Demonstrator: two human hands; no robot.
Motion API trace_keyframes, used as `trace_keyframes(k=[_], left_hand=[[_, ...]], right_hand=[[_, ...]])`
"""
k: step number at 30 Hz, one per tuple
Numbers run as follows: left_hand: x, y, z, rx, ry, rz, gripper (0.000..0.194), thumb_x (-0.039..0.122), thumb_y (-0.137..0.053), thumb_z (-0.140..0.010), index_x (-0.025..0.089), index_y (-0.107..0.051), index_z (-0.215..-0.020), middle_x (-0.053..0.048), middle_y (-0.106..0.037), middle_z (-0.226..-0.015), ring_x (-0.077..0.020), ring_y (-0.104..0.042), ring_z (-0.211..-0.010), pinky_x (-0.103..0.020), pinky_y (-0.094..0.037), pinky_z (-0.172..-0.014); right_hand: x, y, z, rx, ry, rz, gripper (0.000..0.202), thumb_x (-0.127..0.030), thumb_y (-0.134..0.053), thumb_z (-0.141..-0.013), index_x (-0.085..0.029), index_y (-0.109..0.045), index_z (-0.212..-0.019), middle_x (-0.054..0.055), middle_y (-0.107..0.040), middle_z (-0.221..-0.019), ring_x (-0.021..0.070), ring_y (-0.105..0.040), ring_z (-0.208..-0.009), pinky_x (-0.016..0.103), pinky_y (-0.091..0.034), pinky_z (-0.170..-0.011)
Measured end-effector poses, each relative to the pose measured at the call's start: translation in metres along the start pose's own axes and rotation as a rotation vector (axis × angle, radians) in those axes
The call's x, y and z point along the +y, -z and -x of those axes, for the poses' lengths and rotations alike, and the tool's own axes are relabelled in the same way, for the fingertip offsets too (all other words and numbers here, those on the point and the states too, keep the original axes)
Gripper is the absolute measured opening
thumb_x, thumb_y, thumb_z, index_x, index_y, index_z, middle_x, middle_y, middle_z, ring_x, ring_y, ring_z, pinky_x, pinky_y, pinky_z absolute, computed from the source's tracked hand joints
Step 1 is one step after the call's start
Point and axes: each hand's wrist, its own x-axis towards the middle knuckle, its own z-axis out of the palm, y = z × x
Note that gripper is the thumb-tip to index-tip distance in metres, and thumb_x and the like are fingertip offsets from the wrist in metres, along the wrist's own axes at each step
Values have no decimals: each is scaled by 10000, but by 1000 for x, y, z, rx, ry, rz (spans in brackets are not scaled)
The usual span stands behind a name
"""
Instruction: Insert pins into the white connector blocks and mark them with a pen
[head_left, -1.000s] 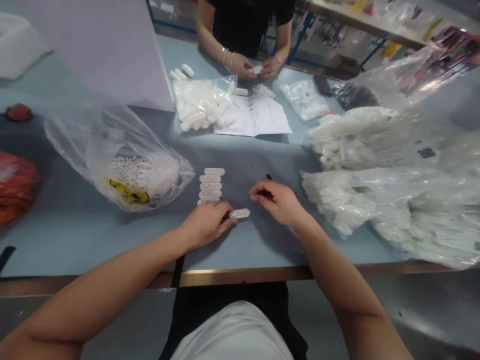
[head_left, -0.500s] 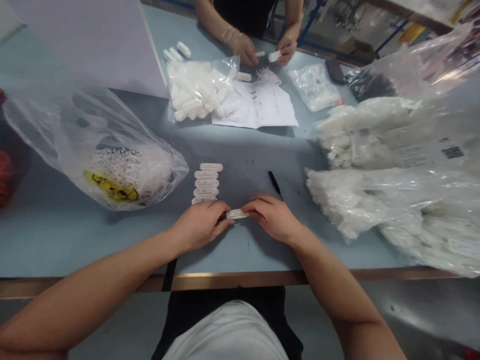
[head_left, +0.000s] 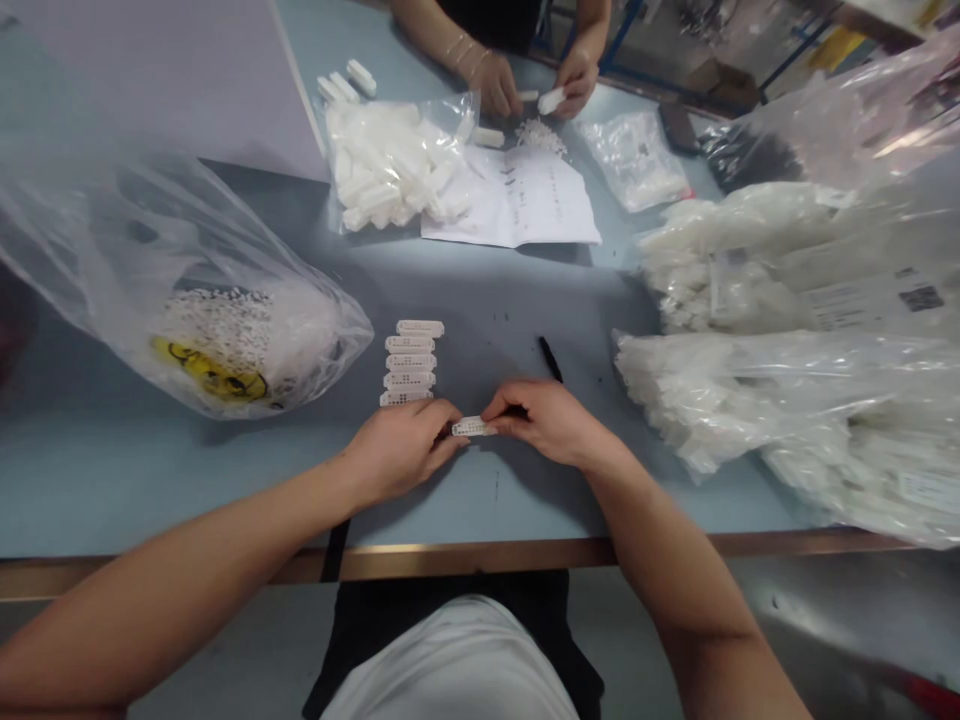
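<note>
Between my two hands is a small white plastic strip with rows of holes (head_left: 470, 427). My left hand (head_left: 401, 450) grips its left end with thumb and fingers. At its right end, my right hand (head_left: 546, 418) is closed in a pinch; the fingertips partly cover that end. Just beyond my left hand lies a column of several similar white strips (head_left: 410, 362), the nearest one partly hidden by my fingers. A black pen (head_left: 550, 358) rests on the table beyond my right hand.
A clear bag of small white pieces (head_left: 225, 330) with a yellow label stands at left. Full plastic bags (head_left: 697, 400) crowd the right side. Farther back lie a bag of white parts (head_left: 397, 170) and a paper sheet (head_left: 517, 205). A co-worker's hands (head_left: 576, 80) hold white parts across the table.
My right hand has shifted slightly, its knuckles a little higher over the strip. My left hand keeps its grip. The whole view has moved slightly.
</note>
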Motion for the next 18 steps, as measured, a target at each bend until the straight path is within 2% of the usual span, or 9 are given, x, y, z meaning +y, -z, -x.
trace_keyframes(k=[5,9,11,14,16,18], left_hand=[[0,1,0,4,3,-20,258,425,-495,-897,203,-598,-977,-16,-668,-821,-170,-621,-745,-279,-428,-651],[1,3,-2,-21,16,-22,260,431,-504,-892,205,-600,-979,-13,-667,-824,-174,-619,-748,-285,-429,-651],[2,4,-2,-30,20,-19,264,435,-505,-892,205,-598,-984,-13,-669,-835,-175,-620,-755,-289,-431,-658],[3,4,-2,-29,22,-16,265,433,-508,-892,205,-599,-991,-12,-669,-840,-176,-621,-762,-290,-432,-668],[2,4,-2,-24,20,-15,267,433,-506,-893,203,-599,-994,-13,-669,-841,-176,-620,-765,-288,-430,-669],[2,4,-3,-22,15,-16,277,441,-499,-896,201,-600,-989,-16,-668,-839,-177,-619,-767,-288,-429,-669]], right_hand=[[-2,5,-5,-54,-124,-50,30,-204,-694,-763,-204,-666,-772,-33,-684,-736,112,-600,-676,216,-400,-600],[5,11,1,3,-100,-32,109,-265,-714,-754,-203,-658,-825,-24,-669,-759,118,-588,-681,218,-419,-602],[7,13,7,74,-1,7,126,-275,-696,-786,-208,-663,-887,-10,-664,-810,118,-595,-707,225,-447,-642],[8,15,16,191,246,173,136,-276,-613,-868,-219,-684,-968,35,-652,-916,127,-607,-794,237,-472,-717],[7,14,20,193,383,328,179,-272,-554,-904,-216,-687,-1011,58,-641,-932,144,-597,-832,250,-478,-730],[5,12,22,122,470,495,215,-251,-515,-919,-193,-678,-1047,68,-639,-891,163,-579,-821,280,-482,-735]])
